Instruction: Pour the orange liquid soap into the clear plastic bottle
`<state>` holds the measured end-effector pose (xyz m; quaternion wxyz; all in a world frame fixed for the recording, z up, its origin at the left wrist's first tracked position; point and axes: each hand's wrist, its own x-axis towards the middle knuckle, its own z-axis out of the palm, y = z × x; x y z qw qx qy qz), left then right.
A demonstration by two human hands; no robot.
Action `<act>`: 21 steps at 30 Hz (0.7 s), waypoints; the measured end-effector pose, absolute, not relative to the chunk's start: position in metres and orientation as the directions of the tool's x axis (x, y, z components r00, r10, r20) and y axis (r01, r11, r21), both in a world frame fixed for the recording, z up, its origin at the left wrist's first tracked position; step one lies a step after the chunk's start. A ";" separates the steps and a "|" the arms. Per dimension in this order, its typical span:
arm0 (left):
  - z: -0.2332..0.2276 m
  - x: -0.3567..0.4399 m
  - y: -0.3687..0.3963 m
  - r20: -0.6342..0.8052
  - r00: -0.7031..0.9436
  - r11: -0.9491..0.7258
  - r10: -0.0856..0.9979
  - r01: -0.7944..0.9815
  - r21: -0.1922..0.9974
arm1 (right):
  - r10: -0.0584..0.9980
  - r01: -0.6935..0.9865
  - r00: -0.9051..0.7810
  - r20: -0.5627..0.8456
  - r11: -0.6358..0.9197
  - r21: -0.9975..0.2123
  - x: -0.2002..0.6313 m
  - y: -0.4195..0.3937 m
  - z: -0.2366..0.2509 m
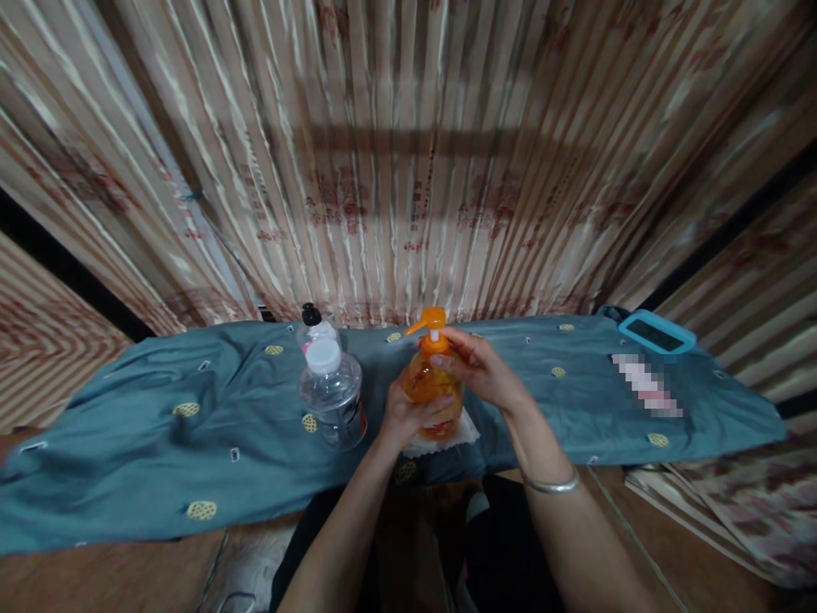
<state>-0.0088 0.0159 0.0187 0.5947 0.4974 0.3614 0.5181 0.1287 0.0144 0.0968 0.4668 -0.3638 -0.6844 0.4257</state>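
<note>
An orange pump bottle (pixel 429 380) stands on a white tissue (pixel 465 432) on the teal cloth-covered table (pixel 191 443). My left hand (pixel 408 415) wraps around the lower body of the bottle. My right hand (pixel 480 364) grips the bottle at its neck, just under the orange pump head (pixel 430 322), whose spout points left. A silver bangle (pixel 552 485) circles my right wrist.
A clear plastic bottle with a white cap (pixel 332 393) stands just left of the pump bottle, a smaller black-capped bottle (pixel 312 323) behind it. A light-blue device (pixel 656 332) lies at the far right. Striped curtains hang behind the table.
</note>
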 end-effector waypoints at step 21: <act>-0.003 -0.008 0.020 0.187 0.200 -0.193 0.962 0.010 0.981 | 0.886 0.191 -0.126 0.446 0.463 -0.866 0.138 0.006 0.096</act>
